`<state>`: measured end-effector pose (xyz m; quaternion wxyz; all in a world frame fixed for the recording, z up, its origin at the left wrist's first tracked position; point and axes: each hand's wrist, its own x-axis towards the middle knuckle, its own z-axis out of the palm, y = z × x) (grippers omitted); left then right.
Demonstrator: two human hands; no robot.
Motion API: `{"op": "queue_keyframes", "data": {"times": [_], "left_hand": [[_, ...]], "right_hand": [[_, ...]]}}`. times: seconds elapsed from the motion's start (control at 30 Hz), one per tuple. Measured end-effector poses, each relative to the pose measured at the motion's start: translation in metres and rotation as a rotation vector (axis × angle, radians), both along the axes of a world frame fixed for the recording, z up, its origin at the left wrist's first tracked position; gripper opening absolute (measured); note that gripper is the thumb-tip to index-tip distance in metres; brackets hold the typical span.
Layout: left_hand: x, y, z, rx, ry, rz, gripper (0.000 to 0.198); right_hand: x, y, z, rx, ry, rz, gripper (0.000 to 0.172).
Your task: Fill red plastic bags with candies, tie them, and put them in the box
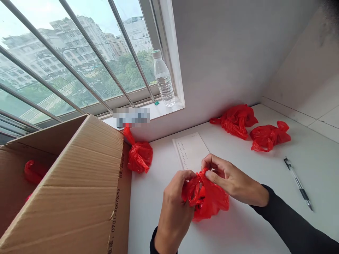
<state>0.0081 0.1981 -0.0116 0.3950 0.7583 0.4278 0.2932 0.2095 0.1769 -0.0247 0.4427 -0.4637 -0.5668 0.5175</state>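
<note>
Between my hands is a red plastic bag (212,203), bunched at the top and partly gaping at the front, with something dark just visible inside. My left hand (176,201) pinches the gathered plastic on its left side. The thumb and fingers of my right hand (225,174) close on the top edge at the right. Just behind the bag lies a white printed notebook or booklet (192,150), its near end covered by my hands.
An open cardboard box (79,176) stands at left, with a red bag (35,171) inside. A tied red bag (140,155) sits beside it. Two red bags (237,120) lie by the wall. A pen (298,183) is at right, a water bottle (164,81) on the sill.
</note>
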Motion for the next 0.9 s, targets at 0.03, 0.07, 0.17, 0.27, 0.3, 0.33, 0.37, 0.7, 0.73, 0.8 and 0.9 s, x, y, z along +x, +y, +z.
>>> {"op": "queue_keyframes", "data": {"times": [0.03,0.07,0.17,0.27,0.3,0.33,0.37,0.7,0.73,0.8,0.9], "left_hand": [[0.000,0.000,0.000,-0.009,-0.001,0.003,0.013],[0.000,0.001,0.001,-0.014,0.002,0.005,0.010],[0.000,0.001,0.004,-0.022,0.026,0.006,0.012],[0.001,-0.002,0.008,-0.050,0.015,-0.007,0.021],[0.002,-0.004,0.009,-0.074,-0.006,-0.003,0.023],[0.003,-0.007,0.010,-0.108,-0.036,0.004,0.025],[0.004,-0.011,0.010,-0.153,-0.075,0.016,0.027],[0.000,-0.065,0.001,-0.466,-0.385,0.187,0.035],[0.000,-0.070,-0.001,-0.469,-0.404,0.185,0.035],[-0.001,-0.079,-0.004,-0.465,-0.440,0.188,0.036],[-0.006,-0.089,-0.010,-0.456,-0.475,0.215,0.048]], "right_hand": [[-0.001,-0.001,0.000,0.010,-0.027,-0.046,0.008],[-0.001,-0.002,0.000,0.019,-0.050,-0.091,0.008],[-0.001,-0.002,-0.001,0.053,-0.090,-0.187,0.011],[0.000,-0.002,-0.002,0.062,-0.082,-0.212,0.018],[0.000,-0.002,-0.002,0.059,-0.072,-0.209,0.019],[0.000,-0.003,-0.003,0.061,-0.067,-0.220,0.022],[-0.001,-0.006,-0.004,0.067,-0.073,-0.248,0.025],[-0.020,-0.080,-0.011,0.247,-0.341,-0.229,0.029],[-0.022,-0.083,-0.008,0.216,-0.359,-0.194,0.031],[-0.022,-0.086,-0.001,0.136,-0.357,-0.171,0.023],[-0.018,-0.088,0.005,0.053,-0.304,-0.189,0.020]]}}
